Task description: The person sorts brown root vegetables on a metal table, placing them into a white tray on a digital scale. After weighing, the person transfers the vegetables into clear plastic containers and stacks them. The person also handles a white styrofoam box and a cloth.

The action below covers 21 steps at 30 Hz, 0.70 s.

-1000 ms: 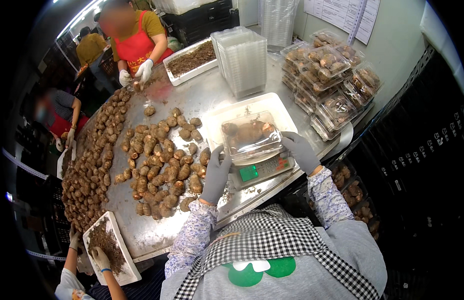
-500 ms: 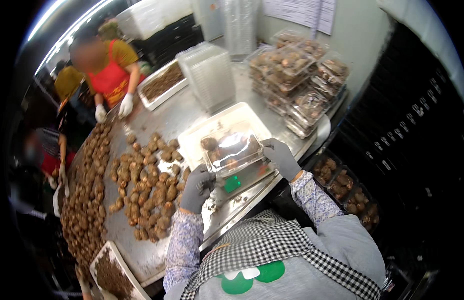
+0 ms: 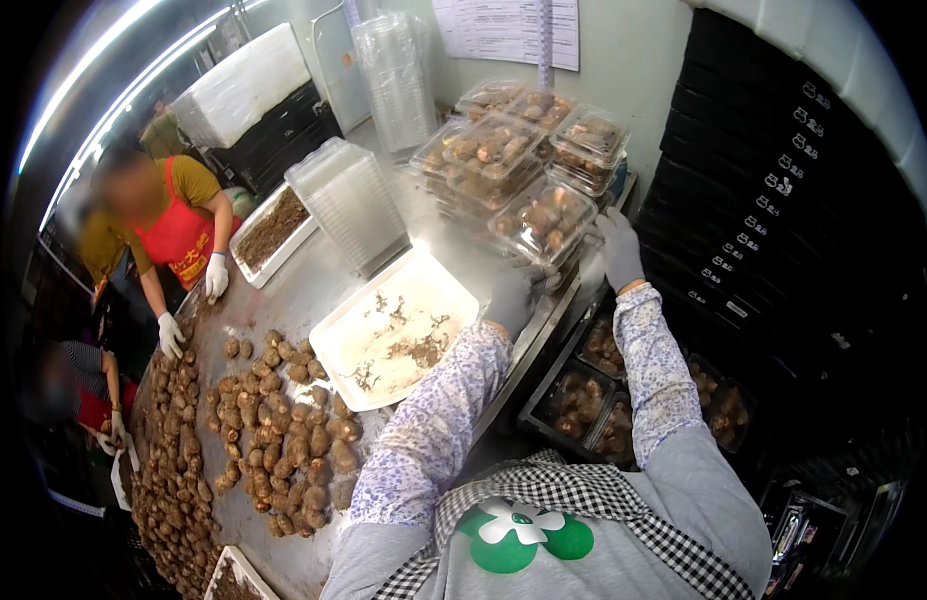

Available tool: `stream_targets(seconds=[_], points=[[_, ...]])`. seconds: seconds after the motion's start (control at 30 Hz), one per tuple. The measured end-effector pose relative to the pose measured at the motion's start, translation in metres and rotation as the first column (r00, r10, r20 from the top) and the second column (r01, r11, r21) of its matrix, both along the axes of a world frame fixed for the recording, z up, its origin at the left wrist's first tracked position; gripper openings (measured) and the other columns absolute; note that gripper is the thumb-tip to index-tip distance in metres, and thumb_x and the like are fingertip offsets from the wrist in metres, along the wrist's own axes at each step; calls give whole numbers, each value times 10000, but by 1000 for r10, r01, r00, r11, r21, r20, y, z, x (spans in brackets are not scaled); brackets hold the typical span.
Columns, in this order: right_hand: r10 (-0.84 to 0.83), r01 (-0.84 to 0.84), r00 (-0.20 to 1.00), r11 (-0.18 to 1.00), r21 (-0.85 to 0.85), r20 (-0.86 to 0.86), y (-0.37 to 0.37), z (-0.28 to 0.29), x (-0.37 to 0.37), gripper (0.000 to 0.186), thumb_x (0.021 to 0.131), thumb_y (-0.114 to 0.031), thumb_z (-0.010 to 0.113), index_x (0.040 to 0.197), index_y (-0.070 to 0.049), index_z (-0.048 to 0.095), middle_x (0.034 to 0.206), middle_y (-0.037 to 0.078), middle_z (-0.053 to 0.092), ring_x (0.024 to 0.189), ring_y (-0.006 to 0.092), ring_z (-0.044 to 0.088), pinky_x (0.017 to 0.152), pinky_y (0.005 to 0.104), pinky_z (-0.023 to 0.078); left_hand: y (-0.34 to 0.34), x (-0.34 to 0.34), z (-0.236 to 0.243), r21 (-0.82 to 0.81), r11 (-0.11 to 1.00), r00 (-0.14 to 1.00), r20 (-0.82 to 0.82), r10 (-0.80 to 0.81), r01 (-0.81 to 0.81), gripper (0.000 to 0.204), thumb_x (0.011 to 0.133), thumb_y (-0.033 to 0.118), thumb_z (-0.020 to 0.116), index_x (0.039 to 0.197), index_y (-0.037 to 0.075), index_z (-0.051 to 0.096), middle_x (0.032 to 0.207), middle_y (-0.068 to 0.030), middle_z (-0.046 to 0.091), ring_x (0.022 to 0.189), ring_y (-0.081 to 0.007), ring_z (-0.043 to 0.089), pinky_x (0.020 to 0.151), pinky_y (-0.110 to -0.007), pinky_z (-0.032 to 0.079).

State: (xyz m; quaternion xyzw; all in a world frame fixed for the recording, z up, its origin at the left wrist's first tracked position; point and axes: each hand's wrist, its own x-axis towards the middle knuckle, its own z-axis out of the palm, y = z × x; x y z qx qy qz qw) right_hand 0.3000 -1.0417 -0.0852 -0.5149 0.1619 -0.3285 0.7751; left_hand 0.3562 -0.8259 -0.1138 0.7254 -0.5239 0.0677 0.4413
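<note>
A clear lidded plastic box of brown taro corms [image 3: 543, 222] lies at the front of the stack of filled boxes, close to the wall. My left hand [image 3: 515, 292], in a grey glove, is closed at its near edge, with the fingertips partly hidden. At the box's right corner my right hand [image 3: 620, 252], gloved alike, has its fingers bent against the side. Behind it, other filled clear boxes [image 3: 495, 150] are piled up. Left of my left forearm stands a shallow white tray [image 3: 335, 335] holding only crumbs of soil.
Loose taro corms [image 3: 283, 430] cover the metal table [image 3: 283, 322] on the left. Nested empty clear boxes [image 3: 348, 205] stand beyond the tray. Below the table edge, a black crate [image 3: 543, 420] holds filled boxes. Black crates [image 3: 773, 200] tower at right. A co-worker [image 3: 188, 225] in a red apron works opposite.
Both hands have moved from above the white tray to the stack, taking the filled box right and away from me. The tray is uncovered. My view has turned to the right.
</note>
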Motion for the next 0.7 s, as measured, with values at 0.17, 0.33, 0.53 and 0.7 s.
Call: stream_targets(seconds=[0.17,0.33,0.53,0.7], points=[[128,-138,989,982,-129,-77,11,-20,-6,715,959,-162,617,1530,67,252,1191,124,623,1001,206,654,863,364,562,-16,-19,-6,-407,905,321,-880,-351,-127,209,925,80,672,1115,0,634,1093,-154,650,985,-282,656,844,-397,565],[-29,13,996,982,-189,-82,31,-27,-17,470,991,-163,585,1390,62,480,1143,105,641,955,155,656,842,311,568,61,-48,1,-323,914,228,-936,-270,-244,360,964,73,623,1295,-38,533,1099,-152,650,982,-264,680,880,-381,575],[59,41,981,870,-491,186,91,-10,-15,125,1002,-113,555,972,-13,624,1002,79,654,864,131,602,791,254,491,229,-92,-33,-170,800,502,-845,182,-575,199,967,91,597,1107,-51,611,963,-104,633,833,-168,665,678,-321,579],[306,53,937,347,-936,167,190,50,63,196,877,-58,629,1064,-18,671,1042,145,666,1012,286,628,891,390,503,357,-172,-54,8,282,136,-862,489,-959,188,958,64,567,1119,-27,598,862,-66,642,699,-140,625,614,-277,527]])
